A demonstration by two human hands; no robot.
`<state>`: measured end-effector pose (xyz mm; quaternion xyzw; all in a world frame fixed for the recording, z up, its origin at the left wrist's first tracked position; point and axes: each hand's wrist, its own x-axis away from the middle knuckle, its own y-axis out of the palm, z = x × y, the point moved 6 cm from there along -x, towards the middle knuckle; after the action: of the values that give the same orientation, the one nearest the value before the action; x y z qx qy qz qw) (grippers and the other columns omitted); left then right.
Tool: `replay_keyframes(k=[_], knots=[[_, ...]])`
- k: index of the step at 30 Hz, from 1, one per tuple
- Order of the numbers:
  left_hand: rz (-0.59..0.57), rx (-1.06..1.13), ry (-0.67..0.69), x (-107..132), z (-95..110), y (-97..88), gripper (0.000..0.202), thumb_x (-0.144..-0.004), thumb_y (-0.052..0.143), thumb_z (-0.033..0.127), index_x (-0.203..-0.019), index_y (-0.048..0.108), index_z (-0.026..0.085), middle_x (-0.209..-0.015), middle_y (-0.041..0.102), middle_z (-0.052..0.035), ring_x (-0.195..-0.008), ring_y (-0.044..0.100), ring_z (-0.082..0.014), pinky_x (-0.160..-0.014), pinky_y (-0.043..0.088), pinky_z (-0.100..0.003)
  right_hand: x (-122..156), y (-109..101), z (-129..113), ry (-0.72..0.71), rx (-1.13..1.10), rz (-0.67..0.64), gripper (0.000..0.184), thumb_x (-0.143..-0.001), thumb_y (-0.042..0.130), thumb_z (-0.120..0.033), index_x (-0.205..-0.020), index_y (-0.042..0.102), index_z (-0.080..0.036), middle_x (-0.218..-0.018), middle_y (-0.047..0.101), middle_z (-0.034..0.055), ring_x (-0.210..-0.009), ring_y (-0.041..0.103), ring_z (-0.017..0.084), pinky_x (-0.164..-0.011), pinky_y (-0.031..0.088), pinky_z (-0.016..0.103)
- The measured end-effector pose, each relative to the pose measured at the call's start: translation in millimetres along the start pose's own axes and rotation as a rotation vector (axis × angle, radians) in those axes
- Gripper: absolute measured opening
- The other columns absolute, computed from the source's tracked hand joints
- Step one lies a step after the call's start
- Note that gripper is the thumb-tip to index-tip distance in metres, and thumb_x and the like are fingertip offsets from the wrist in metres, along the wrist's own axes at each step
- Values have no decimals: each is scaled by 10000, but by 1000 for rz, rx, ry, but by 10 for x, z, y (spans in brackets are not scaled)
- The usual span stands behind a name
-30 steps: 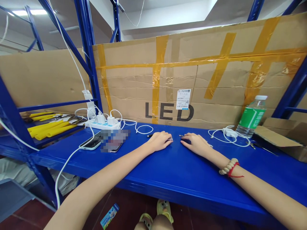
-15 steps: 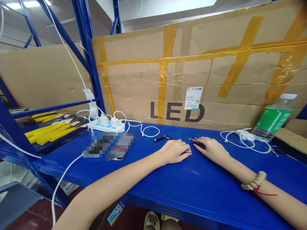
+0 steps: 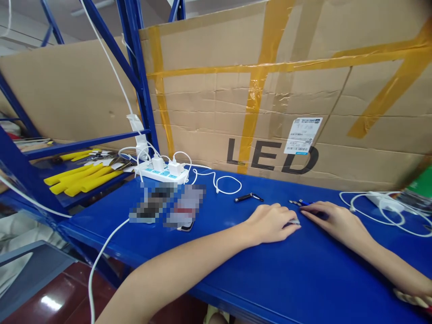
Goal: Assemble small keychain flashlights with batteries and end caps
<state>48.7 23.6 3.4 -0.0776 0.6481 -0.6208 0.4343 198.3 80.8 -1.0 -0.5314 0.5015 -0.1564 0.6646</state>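
My left hand (image 3: 271,222) lies palm down on the blue shelf top (image 3: 256,279), fingers curled over a small silver object (image 3: 294,221) that pokes out at the fingertips. Just to its right, my right hand (image 3: 332,218) rests on the shelf with fingers extended over a thin blue pen-like item (image 3: 301,203). A small black pen-shaped piece (image 3: 248,197) lies a little beyond my left hand, touched by neither hand.
A taped cardboard box marked LED (image 3: 290,99) stands along the back. A white power strip (image 3: 162,173) with chargers and cables sits left of centre, phones (image 3: 168,209) in front of it. Yellow tubes (image 3: 81,180) lie on the left shelf. A white charger cable (image 3: 384,204) coils at right.
The view has swung left and down, so the bottle has slid mostly out of view at the right. Both hands stay flat on the shelf, close together.
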Motion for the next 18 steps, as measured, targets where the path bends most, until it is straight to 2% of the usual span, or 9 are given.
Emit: replay_keyframes(k=[5,10,15,18], knots=[[10,39,-107,-11,-98,13,235,-885,422,349,-915,593,190,-912,665,-14,-873,588,-182,-732,476,-280,-16,30,93,34,19,9,309,-779,474,-471,-777,709,-271,-829,706,19,-714,665,199,-574,535,274],[0,52,-157,-18,-143,5,257,-886,418,366,-925,594,183,-941,659,-27,-915,577,-194,-749,483,-293,-26,58,39,22,80,32,447,-823,349,-525,-777,692,-243,-843,697,48,-733,662,209,-536,529,280],[-11,75,-231,-8,-191,-17,285,-912,362,359,-970,583,189,-1004,649,-14,-939,566,-192,-776,482,-306,-54,78,-40,8,166,62,554,-863,176,-531,-742,639,-251,-817,678,81,-720,644,251,-536,512,346],[-15,54,-271,3,-214,-2,300,-923,332,354,-980,572,185,-1008,645,-19,-950,557,-197,-783,482,-315,-129,114,-63,2,196,68,583,-858,139,-536,-697,617,-244,-747,666,101,-704,633,277,-552,502,381]])
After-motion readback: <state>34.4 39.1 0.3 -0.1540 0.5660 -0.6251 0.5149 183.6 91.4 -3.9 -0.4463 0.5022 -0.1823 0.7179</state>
